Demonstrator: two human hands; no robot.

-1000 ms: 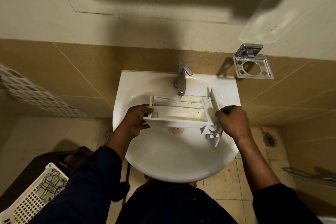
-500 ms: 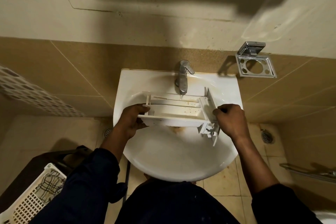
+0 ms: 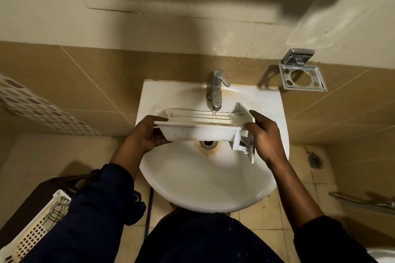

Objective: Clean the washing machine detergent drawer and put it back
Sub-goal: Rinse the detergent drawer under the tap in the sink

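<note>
The white detergent drawer (image 3: 201, 132) is held level across the white sink (image 3: 205, 186), lengthwise left to right, right under the chrome tap (image 3: 216, 92). Its compartments face up and away from me, and dark specks dot its near wall. My left hand (image 3: 147, 134) grips the drawer's left end. My right hand (image 3: 265, 134) holds the right end at the front panel, fingers against the panel. A thin stream of water seems to fall from the spout onto the drawer's back edge.
A rust-stained drain (image 3: 208, 143) shows below the drawer. A chrome toothbrush holder (image 3: 302, 77) hangs on the tiled wall at the right. A white laundry basket (image 3: 36, 232) stands at lower left. A floor drain (image 3: 314, 159) and a chrome rail (image 3: 363, 203) lie to the right.
The drawer has tipped so its open top faces more away from me and its near wall shows. Both hands kept their hold on its ends.
</note>
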